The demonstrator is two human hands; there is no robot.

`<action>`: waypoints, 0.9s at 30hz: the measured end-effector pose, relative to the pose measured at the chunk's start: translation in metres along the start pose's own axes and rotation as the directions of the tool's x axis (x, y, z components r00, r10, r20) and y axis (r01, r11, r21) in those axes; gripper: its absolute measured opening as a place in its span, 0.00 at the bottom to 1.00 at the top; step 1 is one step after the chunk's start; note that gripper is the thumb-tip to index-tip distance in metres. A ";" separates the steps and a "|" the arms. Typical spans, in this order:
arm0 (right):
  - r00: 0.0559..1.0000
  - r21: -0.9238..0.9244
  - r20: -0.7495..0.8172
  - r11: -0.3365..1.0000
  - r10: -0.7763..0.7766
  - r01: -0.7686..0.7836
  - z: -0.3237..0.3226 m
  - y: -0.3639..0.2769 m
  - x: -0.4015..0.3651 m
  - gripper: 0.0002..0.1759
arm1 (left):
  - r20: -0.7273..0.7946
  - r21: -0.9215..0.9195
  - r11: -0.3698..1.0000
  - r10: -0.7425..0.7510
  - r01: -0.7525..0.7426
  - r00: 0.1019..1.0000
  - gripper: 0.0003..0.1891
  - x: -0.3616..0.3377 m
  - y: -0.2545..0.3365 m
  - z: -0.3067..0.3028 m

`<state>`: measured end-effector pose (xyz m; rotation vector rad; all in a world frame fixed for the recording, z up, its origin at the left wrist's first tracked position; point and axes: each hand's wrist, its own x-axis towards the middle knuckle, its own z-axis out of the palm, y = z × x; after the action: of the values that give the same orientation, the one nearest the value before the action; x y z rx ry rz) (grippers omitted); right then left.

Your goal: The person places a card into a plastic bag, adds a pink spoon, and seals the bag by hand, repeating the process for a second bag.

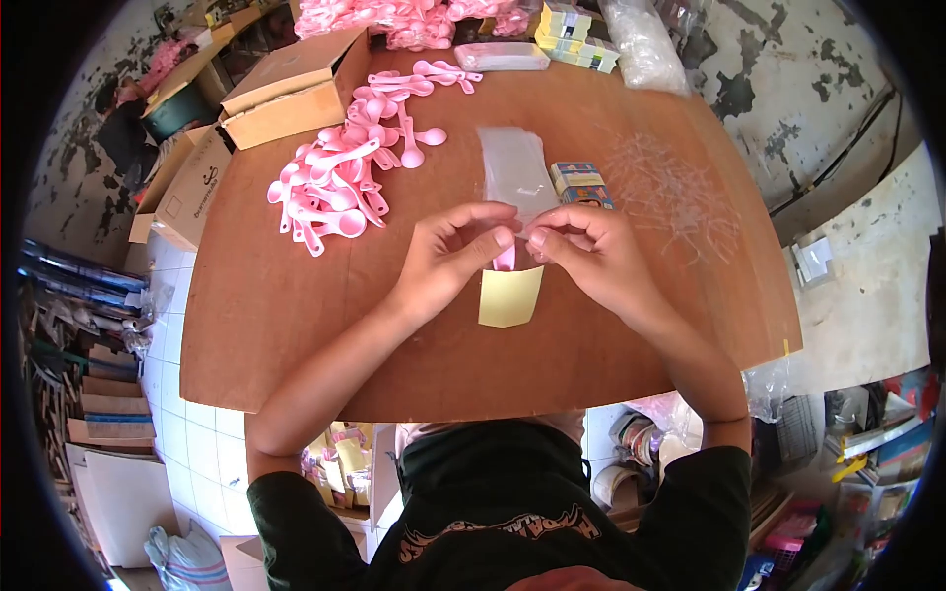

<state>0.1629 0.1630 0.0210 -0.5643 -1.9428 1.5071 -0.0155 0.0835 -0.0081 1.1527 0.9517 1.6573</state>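
Note:
My left hand [458,251] and my right hand [581,246] meet over the middle of the table, thumbs and forefingers pinched at the top of a small clear plastic bag. Below the fingers a pink spoon [505,259] shows in part, with a yellow card [509,297] hanging beneath it. Just beyond the hands lies a stack of clear bags [514,163]. Beside that stack is a bundle of small printed cards [579,181], partly behind my right hand. A heap of pink spoons [335,182] lies to the left.
A cardboard box [296,89] stands at the table's back left. Along the back are bagged pink items [394,22], a clear case [503,56], yellow card stacks [576,39] and a plastic roll [645,44]. Thin clear strips [680,197] lie right. A person [126,138] is at far left.

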 end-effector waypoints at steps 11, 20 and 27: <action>0.956 -0.184 -0.127 0.953 -0.266 0.241 -0.013 0.022 -0.004 0.07 | 0.118 0.140 0.990 -0.051 0.034 0.992 0.09 0.006 -0.014 -0.011; 0.912 -0.264 0.121 0.872 -0.393 0.411 -0.030 0.030 -0.004 0.14 | 0.270 0.260 0.953 0.082 -0.155 0.959 0.12 0.010 -0.026 -0.025; 0.928 -0.303 0.112 0.878 -0.355 0.372 -0.029 0.030 -0.010 0.10 | 0.295 0.073 0.997 -0.020 -0.002 0.955 0.09 0.011 -0.022 -0.029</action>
<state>0.1889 0.1847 -0.0047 -0.2664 -2.2049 0.9888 -0.0401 0.0980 -0.0330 1.3971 0.8281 1.4021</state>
